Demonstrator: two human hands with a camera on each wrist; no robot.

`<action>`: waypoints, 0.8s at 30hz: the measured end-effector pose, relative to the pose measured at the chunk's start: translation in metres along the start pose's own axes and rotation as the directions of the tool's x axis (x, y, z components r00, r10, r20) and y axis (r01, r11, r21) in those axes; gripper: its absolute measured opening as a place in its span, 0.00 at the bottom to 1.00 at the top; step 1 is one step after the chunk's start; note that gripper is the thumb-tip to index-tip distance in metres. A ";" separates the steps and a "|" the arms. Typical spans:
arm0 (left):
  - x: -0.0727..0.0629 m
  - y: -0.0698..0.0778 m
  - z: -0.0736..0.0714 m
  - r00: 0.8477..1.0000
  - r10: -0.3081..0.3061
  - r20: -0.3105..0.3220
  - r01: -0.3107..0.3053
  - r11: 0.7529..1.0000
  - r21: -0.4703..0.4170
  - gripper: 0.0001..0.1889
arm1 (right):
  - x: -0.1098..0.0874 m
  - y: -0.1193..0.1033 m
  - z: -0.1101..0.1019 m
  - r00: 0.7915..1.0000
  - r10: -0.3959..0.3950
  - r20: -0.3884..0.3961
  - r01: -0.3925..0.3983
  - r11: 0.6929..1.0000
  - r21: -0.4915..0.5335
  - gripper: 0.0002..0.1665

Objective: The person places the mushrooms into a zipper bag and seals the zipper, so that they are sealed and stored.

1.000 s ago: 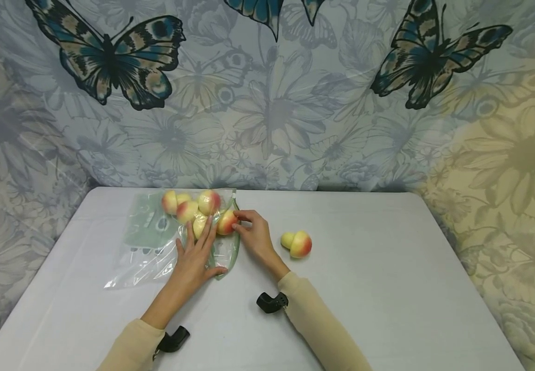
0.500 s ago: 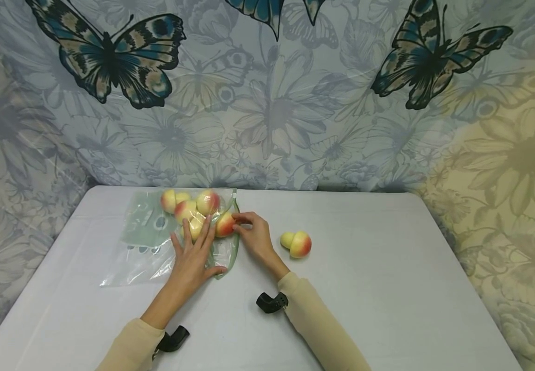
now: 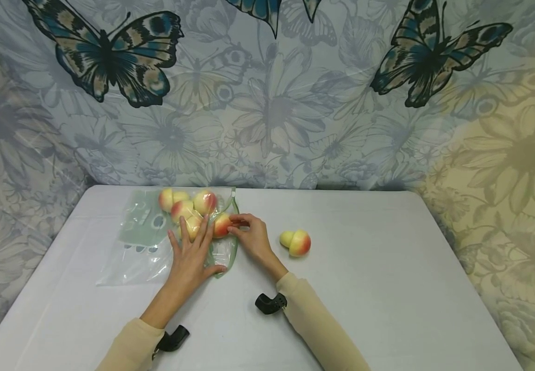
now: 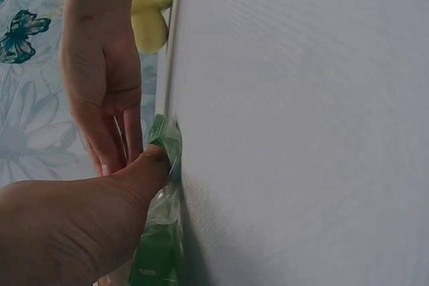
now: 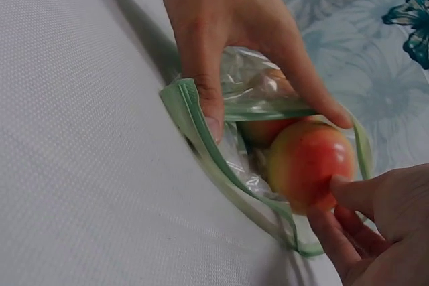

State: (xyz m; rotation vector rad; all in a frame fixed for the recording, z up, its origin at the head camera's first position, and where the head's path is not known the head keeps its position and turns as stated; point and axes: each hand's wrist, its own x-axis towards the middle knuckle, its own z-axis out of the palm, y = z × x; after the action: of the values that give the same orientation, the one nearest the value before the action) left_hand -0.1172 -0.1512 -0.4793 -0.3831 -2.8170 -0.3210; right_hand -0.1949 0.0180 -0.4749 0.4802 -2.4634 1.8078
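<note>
A clear zip bag with green edging lies at the back left, several yellow-and-red mushroom-shaped pieces inside it. My left hand spreads nearly straight fingers over the bag near its mouth; in the right wrist view its thumb lies along the lower edge and a finger touches the upper edge, with the mouth gaping between them. My right hand pinches one mushroom-shaped piece by its red cap, in the bag's mouth. Another such piece lies on the table, right of my right hand.
The white table ends at a wall cloth printed with butterflies and flowers, close behind the bag. Black wrist cameras are fixed at both sleeves.
My right hand has moved slightly left with the pinched mushroom-shaped piece. The bag and the pieces inside have slid a little left too. My left hand has barely shifted.
</note>
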 end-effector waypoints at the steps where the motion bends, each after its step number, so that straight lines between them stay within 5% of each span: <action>1: 0.000 0.000 0.000 1.000 0.003 -0.003 -0.003 1.000 0.000 0.63 | 0.000 0.000 0.000 1.000 -0.002 0.000 0.002 1.000 -0.004 0.15; 9: 0.001 -0.001 0.003 0.997 0.050 -0.055 -0.049 0.998 0.029 0.64 | -0.003 -0.001 0.002 0.999 -0.034 0.039 0.034 0.999 -0.004 0.15; 24: 0.004 0.000 0.001 0.998 0.068 0.008 -0.068 0.996 0.066 0.63 | -0.006 -0.002 0.003 0.996 0.004 0.092 -0.006 1.000 0.026 0.15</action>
State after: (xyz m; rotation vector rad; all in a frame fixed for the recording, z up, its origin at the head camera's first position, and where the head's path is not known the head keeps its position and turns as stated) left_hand -0.1212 -0.1501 -0.4786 -0.4643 -2.8040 -0.2126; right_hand -0.1880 0.0157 -0.4759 0.5721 -2.5046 1.8623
